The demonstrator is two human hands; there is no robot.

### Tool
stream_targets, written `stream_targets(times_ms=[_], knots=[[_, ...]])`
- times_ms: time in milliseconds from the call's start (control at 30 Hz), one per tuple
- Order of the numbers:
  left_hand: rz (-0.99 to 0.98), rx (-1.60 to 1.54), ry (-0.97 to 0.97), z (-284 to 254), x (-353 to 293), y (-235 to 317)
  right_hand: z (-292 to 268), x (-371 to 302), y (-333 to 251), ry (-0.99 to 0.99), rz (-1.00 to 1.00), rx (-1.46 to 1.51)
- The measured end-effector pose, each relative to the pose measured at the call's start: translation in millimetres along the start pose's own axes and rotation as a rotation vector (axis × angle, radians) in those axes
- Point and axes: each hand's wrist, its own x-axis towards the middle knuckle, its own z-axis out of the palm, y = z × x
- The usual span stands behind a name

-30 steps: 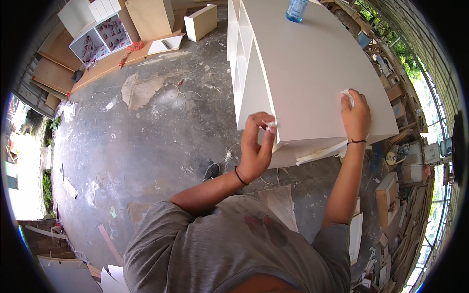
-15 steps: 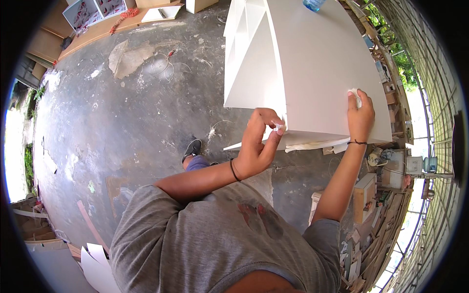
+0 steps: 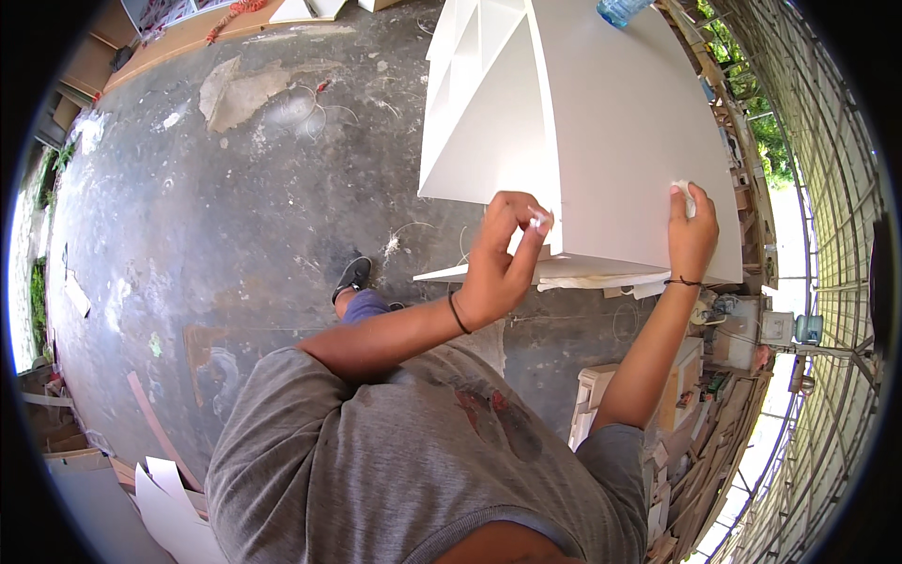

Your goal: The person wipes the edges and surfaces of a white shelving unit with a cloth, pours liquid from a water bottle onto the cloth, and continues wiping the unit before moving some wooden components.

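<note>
One white scrap (image 3: 538, 223) between left fingers (image 3: 510, 204)

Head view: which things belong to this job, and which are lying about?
Seemingly in use: white scrap in the left hand; white wad in the right hand; white shelf cabinet.
Seemingly lying about: blue plastic bottle; orange coil; wood offcuts.

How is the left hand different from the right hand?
The left hand pinches a small white bit between thumb and fingers; the right hand holds a larger-looking white wad.
The left hand is by the cabinet's left edge; the right hand is over its broad top.
The left hand's fingers curl toward the right; the right hand's point forward.
Both hands hold something white, with a dark band at the wrist.
</note>
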Motion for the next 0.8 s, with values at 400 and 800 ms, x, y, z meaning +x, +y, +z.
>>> stream_targets(times_ms=[400, 800], knots=[[0.04, 0.033, 0.013, 3, 6, -1, 0, -2, 1, 0.014, -0.004, 0.039], [0.064, 0.136, -0.224, -9, -28, 17, 1, -3, 5, 0.025, -0.008, 0.052]])
